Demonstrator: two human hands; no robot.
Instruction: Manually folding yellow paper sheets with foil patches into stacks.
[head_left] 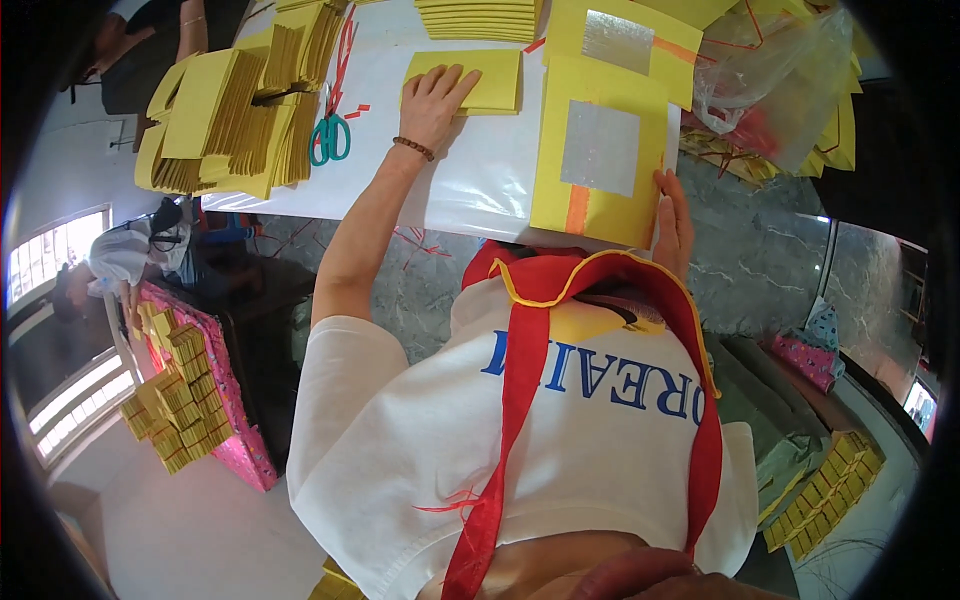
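My left hand (437,98), with a beaded bracelet at the wrist, lies with fingers spread on a small folded stack of yellow paper (497,82) on the white-covered table. At the table's near right edge my right hand (675,222) rests its extended fingers along the side of yellow sheets (650,130). A silver square (600,148) and an orange strip (578,210) mark the top sheet. Teal-handled scissors (330,138) lie left of my left hand, beside red strips (345,60).
Folded yellow paper bundles (215,110) crowd the table's left side, with another stack (475,18) at the back. A clear plastic bag (780,90) bulges at the right. Across the room, a person (125,250) is near a pink-covered table (245,450) holding yellow bundles (180,390).
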